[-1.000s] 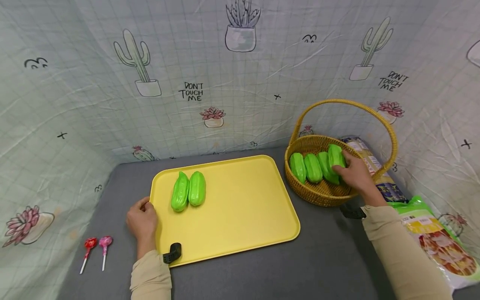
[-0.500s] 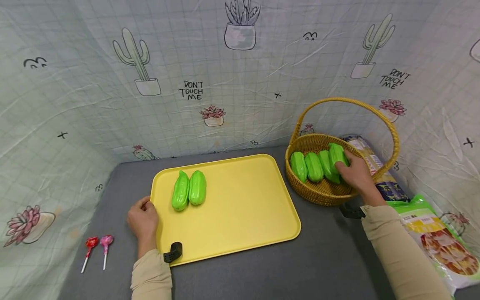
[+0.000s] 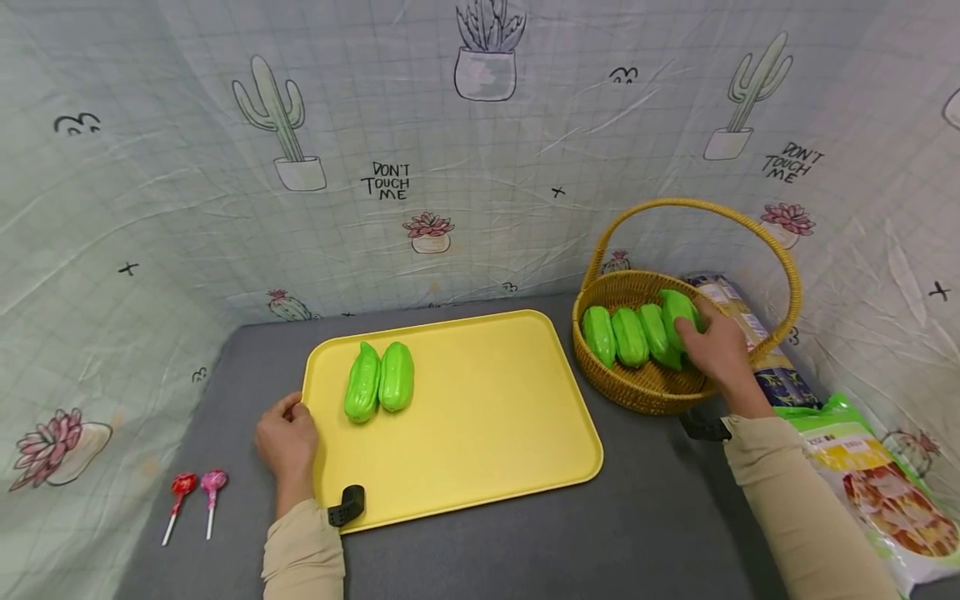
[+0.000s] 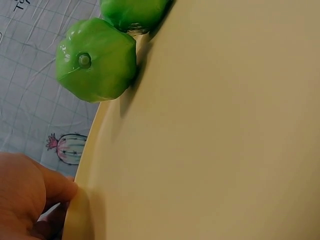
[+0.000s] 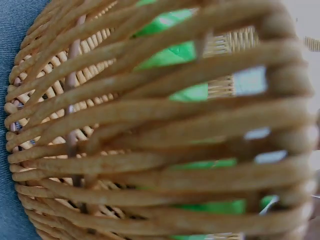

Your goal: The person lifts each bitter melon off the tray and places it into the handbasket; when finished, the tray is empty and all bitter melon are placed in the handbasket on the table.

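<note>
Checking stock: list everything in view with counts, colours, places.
table: 1, dark grey, beneath
cloth: 1, pale, background
tray: 1, yellow, centre
basket: 1, tan, beside tray
gourds: 6, green, two on tray, four in basket
lollipops: 2, red and pink, left
long packet: 1, blue and tan, beside basket
food bag: 1, multicoloured, far right
wrist devices: 2, black, foreground
sleeves: 2, beige, foreground
left hand: 1, holding tray rim
right hand: 1, holding a gourd
</note>
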The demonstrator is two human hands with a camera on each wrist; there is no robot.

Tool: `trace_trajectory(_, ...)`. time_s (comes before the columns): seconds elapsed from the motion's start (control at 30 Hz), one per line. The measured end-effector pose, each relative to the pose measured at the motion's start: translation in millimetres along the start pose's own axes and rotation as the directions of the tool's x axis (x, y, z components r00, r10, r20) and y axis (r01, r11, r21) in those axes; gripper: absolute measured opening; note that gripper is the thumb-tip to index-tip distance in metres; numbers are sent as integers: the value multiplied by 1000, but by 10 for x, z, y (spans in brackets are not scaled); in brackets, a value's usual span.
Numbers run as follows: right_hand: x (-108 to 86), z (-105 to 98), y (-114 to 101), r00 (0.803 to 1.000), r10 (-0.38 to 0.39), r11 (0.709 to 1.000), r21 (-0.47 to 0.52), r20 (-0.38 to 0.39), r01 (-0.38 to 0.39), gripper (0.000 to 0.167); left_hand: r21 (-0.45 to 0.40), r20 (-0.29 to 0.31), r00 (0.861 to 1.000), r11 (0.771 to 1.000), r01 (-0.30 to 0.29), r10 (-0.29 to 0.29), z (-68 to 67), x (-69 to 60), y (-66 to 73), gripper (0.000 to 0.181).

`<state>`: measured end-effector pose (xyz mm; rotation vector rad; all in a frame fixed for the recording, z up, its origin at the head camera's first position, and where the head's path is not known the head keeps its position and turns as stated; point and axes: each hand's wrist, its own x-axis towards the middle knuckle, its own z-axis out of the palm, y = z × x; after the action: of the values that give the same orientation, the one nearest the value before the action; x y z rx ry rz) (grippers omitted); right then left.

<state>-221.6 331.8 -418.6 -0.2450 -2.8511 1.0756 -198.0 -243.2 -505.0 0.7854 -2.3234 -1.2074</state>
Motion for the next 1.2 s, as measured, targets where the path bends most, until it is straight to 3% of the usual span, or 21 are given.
trace_trajectory(0.2, -75, 30, -106, 984, -114, 993, 1, -140, 116, 68, -1, 3, 1000, 1000, -6, 6, -10, 4, 11, 36)
trace_trajectory(0.6, -235, 190, -495, 963, -203, 979, -9, -179, 205, 67, -1, -2, 1000, 1000, -15, 15, -12, 1, 48, 36)
trace_trajectory(0.83, -236, 279, -724, 974, -216, 966, 128, -71, 224, 73, -14, 2, 1000, 1000, -20, 20, -8, 13, 55, 36)
trace_trajectory(1.0, -226, 488, -890, 964, -267, 942, 217, 17, 257, 75, -25, -1, 1000, 999, -20, 20, -7, 6, 35, 36)
trace_trajectory(1.2, -249, 811, -1140, 950, -309, 927, 241, 52, 288, 74, -21, -3, 1000, 1000, -17, 17, -15, -1, 27, 36)
